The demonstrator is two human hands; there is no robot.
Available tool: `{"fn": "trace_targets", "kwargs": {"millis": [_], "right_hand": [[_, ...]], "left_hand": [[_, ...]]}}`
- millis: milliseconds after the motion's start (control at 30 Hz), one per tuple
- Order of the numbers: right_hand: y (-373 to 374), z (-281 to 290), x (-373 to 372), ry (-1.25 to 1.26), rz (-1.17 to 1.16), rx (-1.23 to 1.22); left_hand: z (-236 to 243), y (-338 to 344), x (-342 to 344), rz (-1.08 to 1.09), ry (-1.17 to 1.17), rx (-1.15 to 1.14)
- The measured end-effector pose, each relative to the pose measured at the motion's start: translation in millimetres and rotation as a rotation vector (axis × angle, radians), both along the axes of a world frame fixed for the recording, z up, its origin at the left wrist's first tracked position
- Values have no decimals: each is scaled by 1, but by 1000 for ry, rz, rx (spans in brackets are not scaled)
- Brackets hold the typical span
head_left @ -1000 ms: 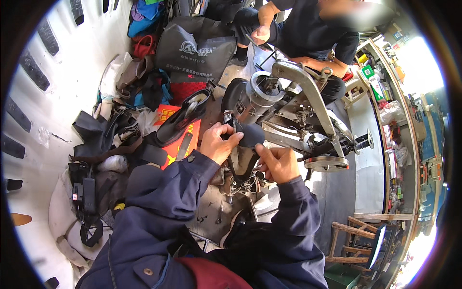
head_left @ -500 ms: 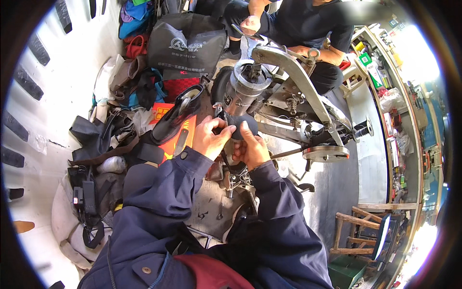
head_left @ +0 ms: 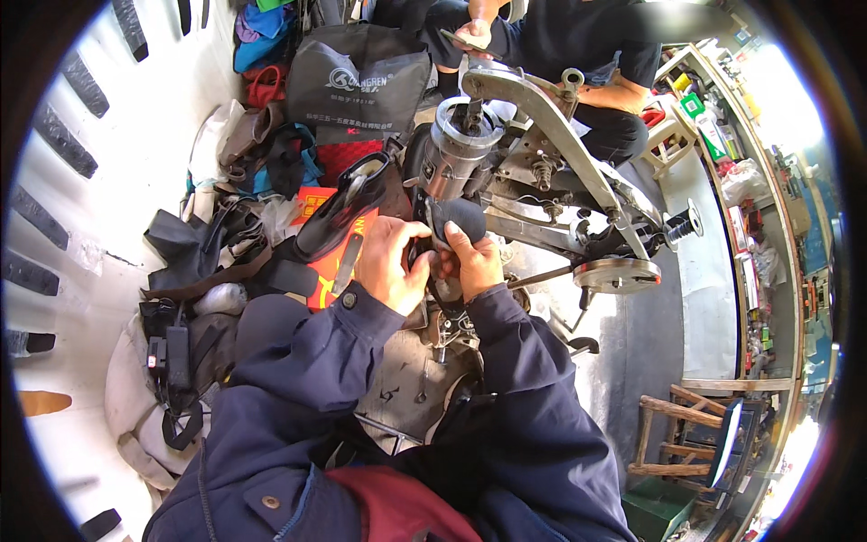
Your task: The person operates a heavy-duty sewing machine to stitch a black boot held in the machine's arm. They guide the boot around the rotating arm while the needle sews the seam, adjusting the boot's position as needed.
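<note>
Both hands have come up and closer together since a moment ago, when the right one sat lower and apart; now they meet at the dark piece of leather (head_left: 459,219) under the head of the stitching machine (head_left: 542,135). My left hand (head_left: 390,262) curls round the near left side of that piece, fingers bent and pressed against it, thumb toward the middle. My right hand (head_left: 470,257) pinches its near right edge, thumb on top and fingers tucked under. I judge this means the piece is being held steady at the machine's round metal barrel (head_left: 456,149), just beyond my fingertips. Where exactly the needle meets the leather I cannot tell: my knuckles and the barrel cover that spot. To the left lie a black shoe (head_left: 348,203) on something orange (head_left: 343,262), and farther left a heap of straps and scraps (head_left: 208,253). At the far side a seated person in dark clothes is cut off by the picture's edge, one hand (head_left: 474,34) holding something small I cannot make out. A wooden stool (head_left: 677,434) stands near right, bent by the lens.
</note>
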State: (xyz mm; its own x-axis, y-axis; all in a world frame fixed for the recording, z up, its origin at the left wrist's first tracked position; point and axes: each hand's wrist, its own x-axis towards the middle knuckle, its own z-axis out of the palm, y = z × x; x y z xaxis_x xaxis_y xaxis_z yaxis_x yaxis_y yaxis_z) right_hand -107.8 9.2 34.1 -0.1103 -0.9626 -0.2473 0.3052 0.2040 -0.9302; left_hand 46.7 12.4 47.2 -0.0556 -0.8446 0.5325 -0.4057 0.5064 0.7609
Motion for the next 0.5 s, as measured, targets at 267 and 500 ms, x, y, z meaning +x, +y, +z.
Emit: {"fn": "trace_targets", "kwargs": {"millis": [267,500], "right_hand": [[-1,-1,4,58,-63,2],[-1,-1,5,136,-84,-47]], "left_hand": [[2,37,4,-197,-384,202],[-28,23,-21,-414,844,1052]]}}
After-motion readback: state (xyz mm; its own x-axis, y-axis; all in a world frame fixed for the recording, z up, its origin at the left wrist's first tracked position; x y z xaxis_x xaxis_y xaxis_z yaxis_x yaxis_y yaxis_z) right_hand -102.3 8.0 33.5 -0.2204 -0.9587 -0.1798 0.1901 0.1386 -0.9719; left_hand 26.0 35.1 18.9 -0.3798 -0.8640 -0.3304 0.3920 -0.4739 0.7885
